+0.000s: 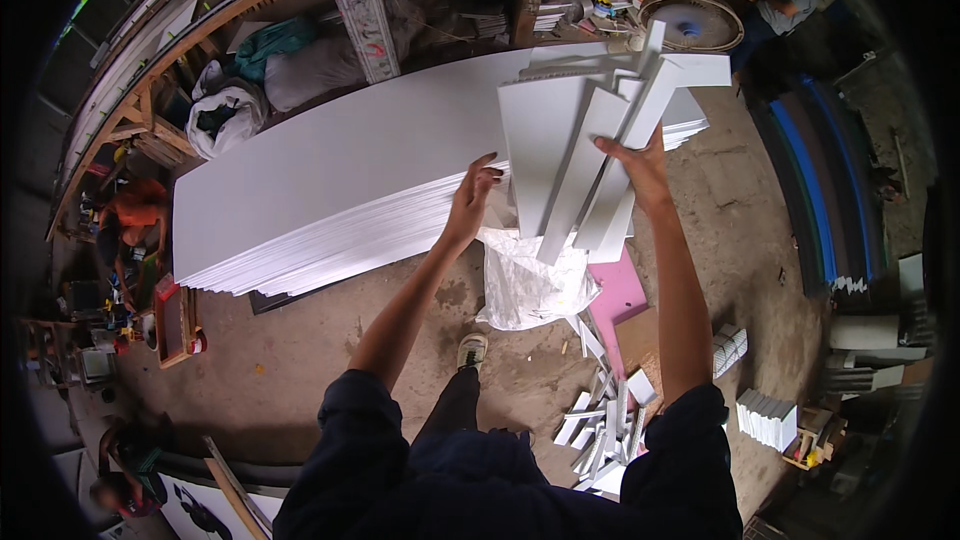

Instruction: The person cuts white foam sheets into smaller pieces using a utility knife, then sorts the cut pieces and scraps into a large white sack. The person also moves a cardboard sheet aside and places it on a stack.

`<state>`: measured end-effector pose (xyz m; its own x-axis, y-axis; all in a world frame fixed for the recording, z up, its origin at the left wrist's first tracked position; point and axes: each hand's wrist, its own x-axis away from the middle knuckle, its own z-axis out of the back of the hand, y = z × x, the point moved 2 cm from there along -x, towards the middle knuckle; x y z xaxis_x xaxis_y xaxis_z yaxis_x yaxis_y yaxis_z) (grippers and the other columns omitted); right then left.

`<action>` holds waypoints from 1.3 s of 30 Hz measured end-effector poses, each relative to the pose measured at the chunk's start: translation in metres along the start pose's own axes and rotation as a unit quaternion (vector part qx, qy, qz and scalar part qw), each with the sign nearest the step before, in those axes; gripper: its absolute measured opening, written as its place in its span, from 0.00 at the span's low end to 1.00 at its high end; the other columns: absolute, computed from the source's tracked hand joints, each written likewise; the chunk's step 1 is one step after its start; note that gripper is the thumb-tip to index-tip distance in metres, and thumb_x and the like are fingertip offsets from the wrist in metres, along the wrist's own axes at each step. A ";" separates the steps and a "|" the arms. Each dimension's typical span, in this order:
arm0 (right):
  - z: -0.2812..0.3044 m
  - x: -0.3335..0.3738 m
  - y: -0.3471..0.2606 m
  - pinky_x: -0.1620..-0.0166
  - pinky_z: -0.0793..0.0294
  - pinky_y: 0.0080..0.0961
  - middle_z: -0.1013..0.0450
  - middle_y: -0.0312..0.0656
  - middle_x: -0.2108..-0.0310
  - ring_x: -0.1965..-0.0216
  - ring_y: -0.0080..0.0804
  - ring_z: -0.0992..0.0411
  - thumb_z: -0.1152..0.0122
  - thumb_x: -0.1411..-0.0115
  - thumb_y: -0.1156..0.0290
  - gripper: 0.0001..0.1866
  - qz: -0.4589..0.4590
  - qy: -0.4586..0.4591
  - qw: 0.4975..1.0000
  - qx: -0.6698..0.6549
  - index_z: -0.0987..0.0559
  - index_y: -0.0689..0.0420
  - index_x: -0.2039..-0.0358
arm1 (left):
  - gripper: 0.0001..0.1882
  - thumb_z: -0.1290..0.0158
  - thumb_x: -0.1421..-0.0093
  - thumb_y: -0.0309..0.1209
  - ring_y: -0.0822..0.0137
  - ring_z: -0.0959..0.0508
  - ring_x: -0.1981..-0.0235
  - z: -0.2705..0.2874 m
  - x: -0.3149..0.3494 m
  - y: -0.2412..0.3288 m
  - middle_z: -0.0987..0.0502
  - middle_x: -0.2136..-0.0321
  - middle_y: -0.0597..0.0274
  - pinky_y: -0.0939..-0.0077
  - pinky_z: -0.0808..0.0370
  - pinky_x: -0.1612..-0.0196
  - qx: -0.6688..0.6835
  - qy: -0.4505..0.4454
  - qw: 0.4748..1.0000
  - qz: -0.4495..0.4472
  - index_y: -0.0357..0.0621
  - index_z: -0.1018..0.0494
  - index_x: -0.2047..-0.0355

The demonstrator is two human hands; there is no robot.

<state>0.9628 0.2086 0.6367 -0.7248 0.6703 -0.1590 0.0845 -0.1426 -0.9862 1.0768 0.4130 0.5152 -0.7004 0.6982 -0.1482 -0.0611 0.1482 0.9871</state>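
Several white board strips (583,172) of differing widths fan out over the right end of a stack of large white sheets (340,160). My right hand (642,168) is closed on the narrow strips from their right side, thumb on top and most fingers hidden beneath. My left hand (474,202) is beside the wider strip at the left of the bunch, apart from it, fingers loosely bent and spread, with nothing in it. Under the strips hangs a crumpled white plastic sack (535,282). Whether the strips' far ends rest on the stack I cannot tell.
White offcuts (605,430) and a pink sheet (618,305) lie on the floor by my feet. A round fan (690,22) and cluttered shelves stand behind the stack. Dark and blue sheets (815,180) lie at right. Other people (140,210) are at the left and far right.
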 end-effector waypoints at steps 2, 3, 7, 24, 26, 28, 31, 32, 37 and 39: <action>-0.003 -0.016 -0.003 0.55 0.31 0.26 0.34 0.44 0.59 0.59 0.32 0.32 0.30 0.62 0.77 0.39 0.022 0.016 1.000 -0.010 0.43 0.59 0.51 | 0.19 0.56 0.41 0.43 0.60 0.30 0.58 0.026 0.004 -0.043 0.30 0.64 0.54 0.67 0.34 0.55 -0.188 0.085 0.976 0.063 0.47 0.37 0.53; -0.009 -0.024 -0.002 0.56 0.30 0.26 0.34 0.44 0.59 0.59 0.32 0.32 0.31 0.62 0.78 0.38 0.023 0.029 0.999 -0.010 0.43 0.60 0.51 | 0.19 0.53 0.43 0.42 0.58 0.30 0.58 0.034 0.012 -0.064 0.31 0.64 0.53 0.66 0.33 0.56 -0.230 0.084 0.962 0.118 0.48 0.36 0.55; -0.014 -0.042 0.025 0.55 0.32 0.25 0.35 0.46 0.59 0.59 0.34 0.33 0.31 0.62 0.78 0.40 0.049 0.064 0.997 0.004 0.44 0.61 0.51 | 0.20 0.45 0.50 0.38 0.55 0.30 0.58 0.027 0.025 -0.101 0.36 0.60 0.51 0.62 0.31 0.58 -0.371 0.039 0.902 0.219 0.53 0.34 0.57; 0.031 0.081 0.090 0.54 0.33 0.28 0.37 0.43 0.58 0.55 0.32 0.36 0.28 0.67 0.75 0.40 -0.007 -0.002 0.990 0.138 0.40 0.60 0.53 | 0.50 0.46 0.66 0.18 0.56 0.40 0.49 -0.016 0.047 -0.071 0.49 0.51 0.53 0.70 0.35 0.50 -0.135 -0.113 0.966 0.191 0.48 0.55 0.40; 0.042 0.103 0.122 0.53 0.34 0.28 0.36 0.42 0.58 0.55 0.32 0.35 0.28 0.68 0.76 0.41 -0.035 -0.054 0.992 0.113 0.39 0.58 0.52 | 0.51 0.45 0.67 0.20 0.52 0.46 0.45 -0.026 0.054 -0.071 0.51 0.50 0.51 0.70 0.44 0.42 -0.108 -0.118 0.966 0.202 0.47 0.56 0.40; 0.053 0.122 0.139 0.51 0.35 0.30 0.36 0.42 0.55 0.53 0.35 0.36 0.28 0.68 0.71 0.43 -0.091 -0.104 0.974 0.180 0.39 0.54 0.49 | 0.51 0.47 0.66 0.18 0.55 0.45 0.45 -0.037 0.059 -0.065 0.51 0.50 0.53 0.71 0.37 0.45 -0.079 -0.076 0.980 0.167 0.50 0.55 0.40; 0.068 0.133 0.154 0.49 0.37 0.33 0.40 0.47 0.51 0.49 0.43 0.38 0.29 0.65 0.58 0.46 -0.148 -0.229 0.903 0.333 0.41 0.54 0.46 | 0.51 0.48 0.67 0.15 0.58 0.42 0.47 -0.033 0.059 -0.063 0.51 0.50 0.53 0.74 0.30 0.52 -0.096 -0.052 0.981 0.160 0.51 0.55 0.40; 0.072 0.136 0.157 0.49 0.37 0.33 0.40 0.49 0.51 0.50 0.44 0.38 0.29 0.65 0.56 0.45 -0.162 -0.234 0.870 0.403 0.41 0.54 0.47 | 0.51 0.48 0.66 0.15 0.58 0.41 0.48 -0.035 0.059 -0.063 0.51 0.50 0.53 0.74 0.30 0.53 -0.101 -0.060 0.980 0.163 0.51 0.55 0.40; 0.080 0.128 0.157 0.48 0.38 0.34 0.40 0.57 0.52 0.49 0.48 0.39 0.33 0.60 0.52 0.41 -0.214 -0.255 0.808 0.487 0.39 0.56 0.48 | 0.48 0.47 0.65 0.19 0.57 0.35 0.56 -0.027 0.060 -0.081 0.48 0.51 0.52 0.72 0.28 0.60 -0.207 -0.051 0.971 0.108 0.48 0.53 0.40; 0.080 0.128 0.148 0.49 0.37 0.33 0.38 0.54 0.53 0.49 0.46 0.38 0.36 0.55 0.58 0.33 -0.219 -0.243 0.822 0.466 0.36 0.57 0.50 | 0.45 0.46 0.65 0.21 0.55 0.35 0.56 -0.017 0.059 -0.087 0.46 0.52 0.50 0.69 0.29 0.59 -0.246 -0.027 0.963 0.107 0.45 0.49 0.43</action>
<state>0.8279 0.2149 0.4745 -0.7535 0.4679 0.4618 -0.6531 -0.6127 -0.4450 1.0288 0.4298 0.4215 -0.6975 0.7129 0.0725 -0.2572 -0.3436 0.9032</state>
